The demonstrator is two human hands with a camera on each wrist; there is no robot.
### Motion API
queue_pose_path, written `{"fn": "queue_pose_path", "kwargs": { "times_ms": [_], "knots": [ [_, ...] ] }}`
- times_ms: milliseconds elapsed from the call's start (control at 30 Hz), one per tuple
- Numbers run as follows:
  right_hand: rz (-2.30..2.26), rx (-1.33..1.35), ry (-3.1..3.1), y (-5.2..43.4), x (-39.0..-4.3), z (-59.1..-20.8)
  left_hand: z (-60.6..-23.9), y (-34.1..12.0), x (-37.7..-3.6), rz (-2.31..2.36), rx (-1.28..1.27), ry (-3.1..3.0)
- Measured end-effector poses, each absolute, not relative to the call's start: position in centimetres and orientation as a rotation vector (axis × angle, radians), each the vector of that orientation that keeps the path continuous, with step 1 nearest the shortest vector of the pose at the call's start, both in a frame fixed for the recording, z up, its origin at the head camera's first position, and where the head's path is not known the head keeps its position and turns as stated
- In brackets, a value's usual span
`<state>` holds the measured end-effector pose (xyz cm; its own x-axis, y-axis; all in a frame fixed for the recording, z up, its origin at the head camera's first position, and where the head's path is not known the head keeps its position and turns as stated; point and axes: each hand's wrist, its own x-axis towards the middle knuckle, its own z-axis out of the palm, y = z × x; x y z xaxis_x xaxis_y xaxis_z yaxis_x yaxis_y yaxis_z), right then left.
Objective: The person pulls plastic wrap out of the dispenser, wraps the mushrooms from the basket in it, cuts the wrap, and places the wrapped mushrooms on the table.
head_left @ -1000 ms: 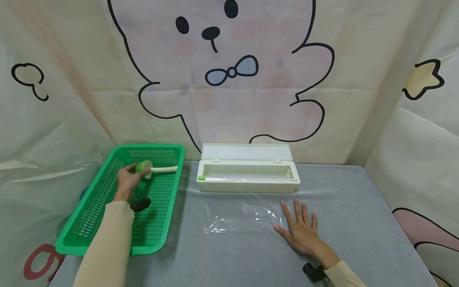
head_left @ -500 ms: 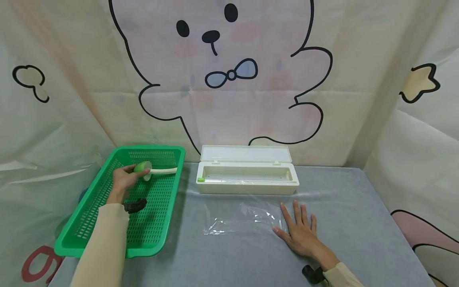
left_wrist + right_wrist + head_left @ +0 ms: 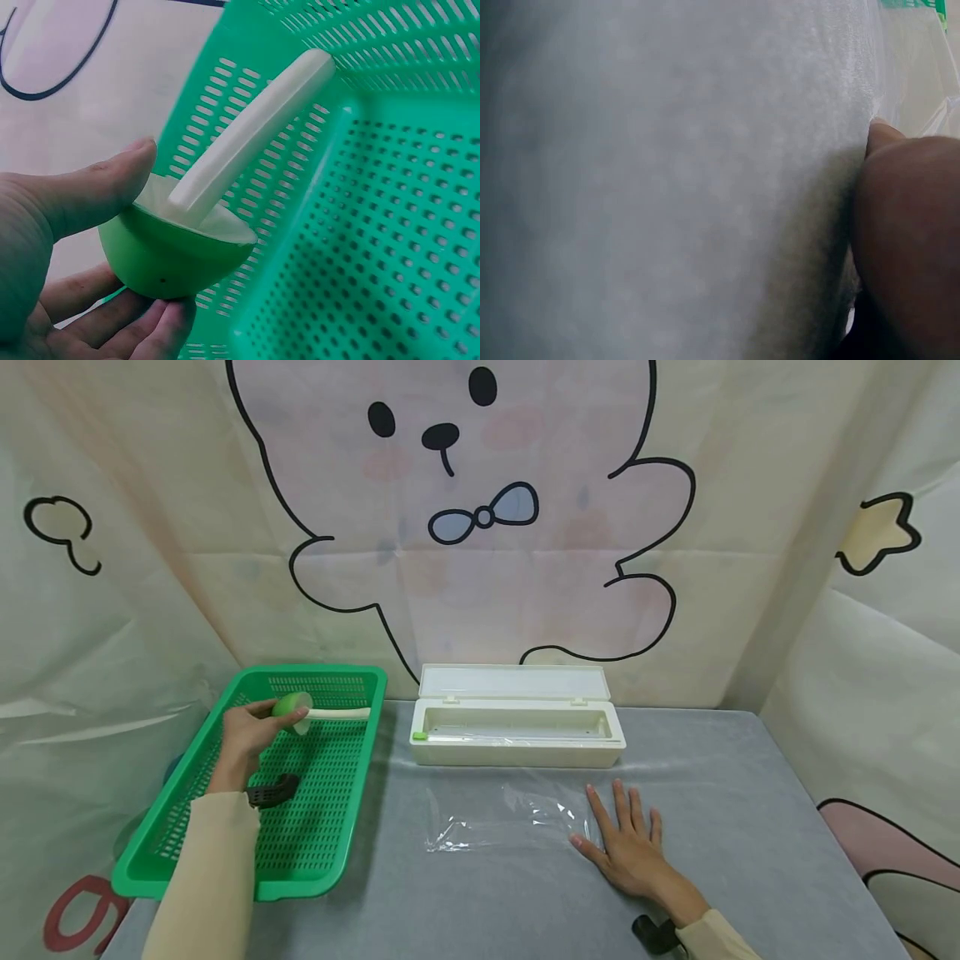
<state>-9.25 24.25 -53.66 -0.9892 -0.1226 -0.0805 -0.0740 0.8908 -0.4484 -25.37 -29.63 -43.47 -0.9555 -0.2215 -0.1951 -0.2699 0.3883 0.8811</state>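
— Grey tabletop, bear curtain behind; where is the scoop?
— Over the green basket at the left edge, lifted slightly higher than a second ago, gripped by the left hand.
— And the right hand?
— Flat, fingers spread, pressing the cling film before the open white box, unmoved.

You've got the open white box along the table's far edge, cartoon bear curtain behind.
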Motion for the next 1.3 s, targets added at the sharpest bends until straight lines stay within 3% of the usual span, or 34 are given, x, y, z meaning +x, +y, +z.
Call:
{"fn": "queue_pose_path", "kwargs": {
  "times_ms": [867,1300],
  "knots": [
    [-0.653,-0.123,2.927,23.9,-9.1,-52.8,-38.8,-29.8,-24.1,1.749,-0.376,2.575],
    [-0.726,-0.181,2.978,24.5,-9.2,-54.3,-36.8,-29.3,-23.5,1.780,-0.328,2.526]
  ]
}}
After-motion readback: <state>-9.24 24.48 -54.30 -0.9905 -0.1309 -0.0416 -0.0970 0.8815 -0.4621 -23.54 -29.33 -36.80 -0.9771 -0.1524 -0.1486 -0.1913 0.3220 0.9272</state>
